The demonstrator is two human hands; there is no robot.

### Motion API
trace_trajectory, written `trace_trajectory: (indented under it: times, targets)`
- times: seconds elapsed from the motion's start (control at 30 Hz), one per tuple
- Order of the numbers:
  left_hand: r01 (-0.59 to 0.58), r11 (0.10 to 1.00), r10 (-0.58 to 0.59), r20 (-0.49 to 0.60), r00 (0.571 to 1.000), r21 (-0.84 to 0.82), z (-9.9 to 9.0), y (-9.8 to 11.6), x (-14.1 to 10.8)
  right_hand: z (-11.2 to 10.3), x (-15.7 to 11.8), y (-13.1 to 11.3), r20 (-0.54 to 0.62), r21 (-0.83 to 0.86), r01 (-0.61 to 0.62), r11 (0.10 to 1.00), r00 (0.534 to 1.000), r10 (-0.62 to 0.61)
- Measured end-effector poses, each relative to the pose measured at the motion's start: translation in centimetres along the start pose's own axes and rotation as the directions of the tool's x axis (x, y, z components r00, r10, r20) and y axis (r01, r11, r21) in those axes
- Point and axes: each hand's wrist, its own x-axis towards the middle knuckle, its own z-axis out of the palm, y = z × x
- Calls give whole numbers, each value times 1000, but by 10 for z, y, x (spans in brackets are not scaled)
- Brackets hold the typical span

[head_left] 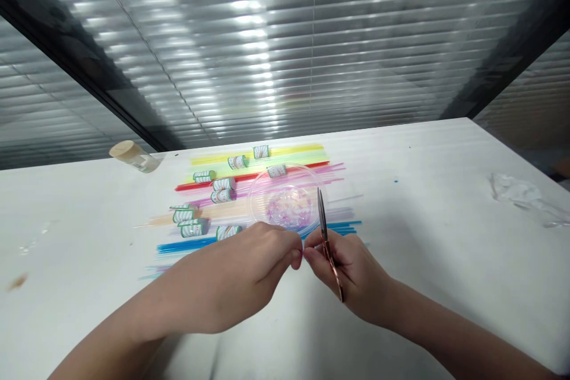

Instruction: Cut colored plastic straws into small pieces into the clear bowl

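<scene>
My left hand [267, 267] is closed, its fingertips pressed together. A trace of pink shows at those tips, but I cannot make out what is pinched. Touching or almost touching it, my right hand [356, 270] has its thumb and forefinger together. A pair of scissors [323, 219] with dark blades and copper-coloured handles sits in that right hand, blades pointing up and away. Just beyond both hands stands a round clear plastic bowl [255, 205] with small pink and purple cut pieces [289, 208] inside.
Bundles of thin coloured sticks lie across the white table [427, 237], among them blue sticks [184, 246], red sticks [249, 177] and yellow sticks [294, 149], with printed paper bands around them. A lidded jar [133, 156] lies back left; crumpled clear plastic [516, 190] lies right.
</scene>
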Motion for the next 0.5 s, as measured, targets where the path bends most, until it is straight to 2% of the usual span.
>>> trace_trajectory:
  times: [0.2, 0.33, 0.5]
  targets:
    - [-22, 1000, 22, -2, 1000, 1, -4, 2, -1, 2, -1, 3, -45, -27, 122, 992, 991, -124]
    - [-41, 998, 43, -37, 998, 55, -10, 0, -2, 3, 0, 3, -66, -8, 112, 994, 991, -113]
    - [-58, 984, 79, -117, 990, 170, -20, -19, -7, 0, 3, 2, -126, 48, 81, 996, 989, -74]
